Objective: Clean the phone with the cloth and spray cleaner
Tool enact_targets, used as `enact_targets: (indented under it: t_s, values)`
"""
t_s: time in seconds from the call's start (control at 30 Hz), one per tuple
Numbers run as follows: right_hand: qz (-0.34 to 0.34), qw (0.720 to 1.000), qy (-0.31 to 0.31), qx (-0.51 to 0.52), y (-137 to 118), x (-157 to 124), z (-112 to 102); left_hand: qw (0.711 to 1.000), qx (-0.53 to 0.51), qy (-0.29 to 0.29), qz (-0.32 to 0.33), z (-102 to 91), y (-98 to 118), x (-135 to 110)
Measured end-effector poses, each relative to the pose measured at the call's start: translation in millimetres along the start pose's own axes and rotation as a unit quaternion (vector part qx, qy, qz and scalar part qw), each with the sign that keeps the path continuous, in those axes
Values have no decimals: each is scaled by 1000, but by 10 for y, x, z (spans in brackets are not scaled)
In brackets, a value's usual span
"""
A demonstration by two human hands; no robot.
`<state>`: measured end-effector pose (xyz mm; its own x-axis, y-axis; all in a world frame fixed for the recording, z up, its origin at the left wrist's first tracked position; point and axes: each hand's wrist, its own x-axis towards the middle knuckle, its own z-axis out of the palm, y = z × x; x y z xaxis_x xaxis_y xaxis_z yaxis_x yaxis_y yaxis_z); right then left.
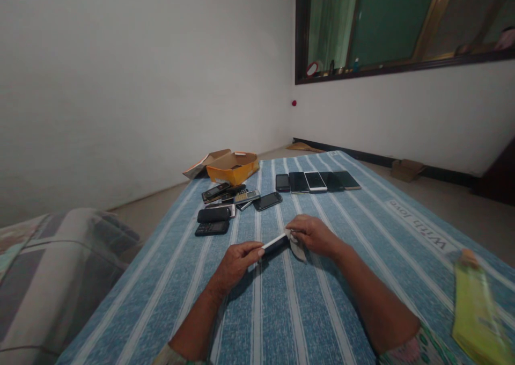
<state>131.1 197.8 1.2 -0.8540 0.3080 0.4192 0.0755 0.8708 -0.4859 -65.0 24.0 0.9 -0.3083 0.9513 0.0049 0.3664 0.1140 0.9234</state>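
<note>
A phone [275, 245] with a white edge and a dark face is tilted above the striped cloth. My left hand [240, 262] pinches its left end between thumb and fingers. At the other end, my right hand [311, 234] is closed on a light grey cloth [298, 249] pressed against the phone; part of the cloth hangs below the fingers. Beyond my hands lies a loose heap of old mobile phones [246, 196], with a dark keypad phone [211, 228] at its near edge. Several flat phones stand in a row behind, among them a white-framed phone [315, 181].
An open orange cardboard box [233, 175] sits at the far left of the blue striped tablecloth [277, 311]. At the right edge lies a yellow-green bottle [477, 311]. A draped striped fabric [60, 279] is on the left. Walls and a window [394, 21] close the far side.
</note>
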Motion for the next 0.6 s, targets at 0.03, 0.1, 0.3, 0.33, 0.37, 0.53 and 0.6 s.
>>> enact_targets:
  t_s: [0.03,0.1,0.3,0.33,0.37,0.53,0.6]
  values:
    - [-5,1000,-3,-12,-17,5,10,1000,-1,1,-1,1,4,-2]
    - [-15,999,-10,-33,-68,14,38,1000,-3,-1,-1,4,10,-8]
    - [-37,997,-32,-60,-232,37,127,1000,-13,-13,3,4,17,-15]
    - [-38,997,-33,-58,-237,37,130,1000,-11,-16,3,2,14,-14]
    - [-38,997,-32,-54,-232,35,126,1000,-7,-17,4,0,11,-13]
    - [-32,998,-24,-45,-163,22,65,1000,6,-18,13,-11,-4,-9]
    - [-28,998,-25,-53,-167,23,63,1000,4,-20,18,-10,-4,-9]
